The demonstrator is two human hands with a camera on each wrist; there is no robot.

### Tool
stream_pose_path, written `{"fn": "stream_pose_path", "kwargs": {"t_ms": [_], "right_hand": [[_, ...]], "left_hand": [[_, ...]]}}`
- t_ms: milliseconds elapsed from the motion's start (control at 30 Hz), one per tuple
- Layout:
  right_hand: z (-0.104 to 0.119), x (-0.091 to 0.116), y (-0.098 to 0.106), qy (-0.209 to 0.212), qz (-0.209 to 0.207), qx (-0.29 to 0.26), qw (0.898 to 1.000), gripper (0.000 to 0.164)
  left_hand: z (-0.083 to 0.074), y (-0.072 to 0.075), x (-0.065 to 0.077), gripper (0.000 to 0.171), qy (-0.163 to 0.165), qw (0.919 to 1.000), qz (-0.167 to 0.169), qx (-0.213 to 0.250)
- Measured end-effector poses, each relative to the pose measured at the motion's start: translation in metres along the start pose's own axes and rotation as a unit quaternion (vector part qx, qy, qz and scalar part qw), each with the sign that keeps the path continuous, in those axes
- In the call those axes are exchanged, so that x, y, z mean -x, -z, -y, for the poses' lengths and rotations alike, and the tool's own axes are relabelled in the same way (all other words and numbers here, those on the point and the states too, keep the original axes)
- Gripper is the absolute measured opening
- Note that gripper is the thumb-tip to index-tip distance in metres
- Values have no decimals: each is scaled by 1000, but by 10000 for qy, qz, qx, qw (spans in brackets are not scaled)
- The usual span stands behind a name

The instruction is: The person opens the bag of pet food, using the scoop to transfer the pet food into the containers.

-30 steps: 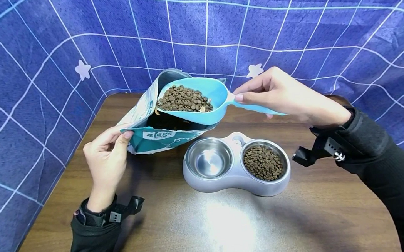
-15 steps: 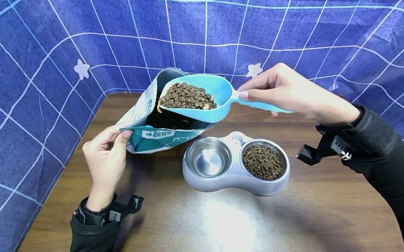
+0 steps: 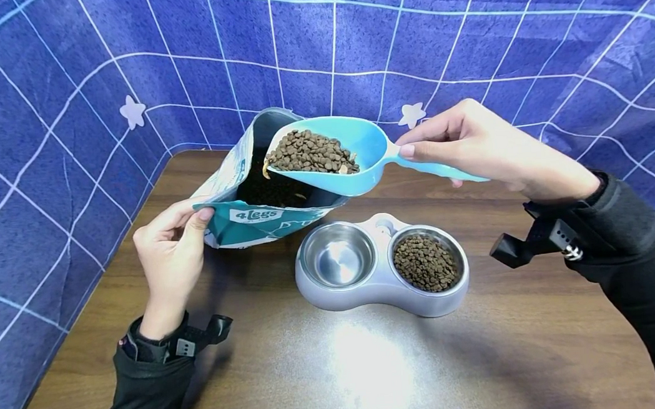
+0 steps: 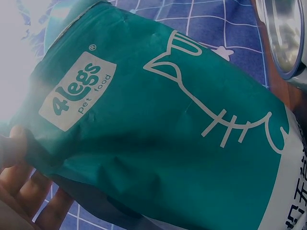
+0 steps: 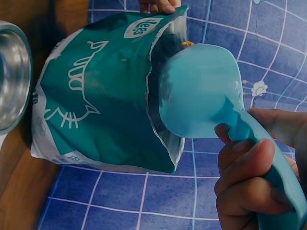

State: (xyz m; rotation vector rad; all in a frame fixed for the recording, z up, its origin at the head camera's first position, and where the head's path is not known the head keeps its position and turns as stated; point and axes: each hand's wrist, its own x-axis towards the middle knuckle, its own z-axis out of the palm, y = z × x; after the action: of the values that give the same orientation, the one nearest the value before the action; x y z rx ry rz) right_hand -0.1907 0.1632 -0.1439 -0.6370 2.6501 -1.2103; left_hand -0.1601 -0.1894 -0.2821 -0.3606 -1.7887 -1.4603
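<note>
My left hand [image 3: 173,254] pinches the near left edge of a teal and white pet food bag [image 3: 250,225], whose mouth gapes open. Dark kibble shows down inside the bag. By its handle, my right hand [image 3: 472,142] grips a light blue scoop [image 3: 366,158] heaped with brown kibble [image 3: 313,152]. The scoop's front end hangs over the bag's mouth, and a yellowish strip dangles from its lip. In the right wrist view, the scoop's underside [image 5: 201,91] faces the camera and fingers curl round the handle. The left wrist view shows the bag's printed front [image 4: 182,124].
A grey double bowl stand [image 3: 384,295] sits on the wooden table [image 3: 270,370] in front of the bag. Its left steel bowl [image 3: 339,257] holds nothing; its right bowl is filled with kibble [image 3: 427,264]. A blue gridded cloth [image 3: 306,37] with stars rises behind the table.
My right hand has drawn the loaded scoop to the right and slightly up, partly out from over the bag's mouth. The left hand and bag have barely moved.
</note>
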Motion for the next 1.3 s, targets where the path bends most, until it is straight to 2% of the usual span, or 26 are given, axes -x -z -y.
{"fn": "stream_pose_path", "kwargs": {"t_ms": [467,700,933,1167,1300], "right_hand": [[-1,9,17,-177,-257,-117,9994,22],[-6,11,29,-95,-104,11,9999,22],[-9,15,38,-247,-219,85,9994,23],[-16,21,48,-393,-372,-22,9985,25],[-22,24,53,-433,-449,-131,9980,24]], "left_hand": [[3,-1,-4,12,-12,9998,-152,135],[2,-2,-6,12,9,9995,-201,235],[2,-2,-6,14,-19,9993,-196,319],[3,-3,-8,14,10,9976,-173,665],[4,-2,-9,11,47,9986,-185,486]]}}
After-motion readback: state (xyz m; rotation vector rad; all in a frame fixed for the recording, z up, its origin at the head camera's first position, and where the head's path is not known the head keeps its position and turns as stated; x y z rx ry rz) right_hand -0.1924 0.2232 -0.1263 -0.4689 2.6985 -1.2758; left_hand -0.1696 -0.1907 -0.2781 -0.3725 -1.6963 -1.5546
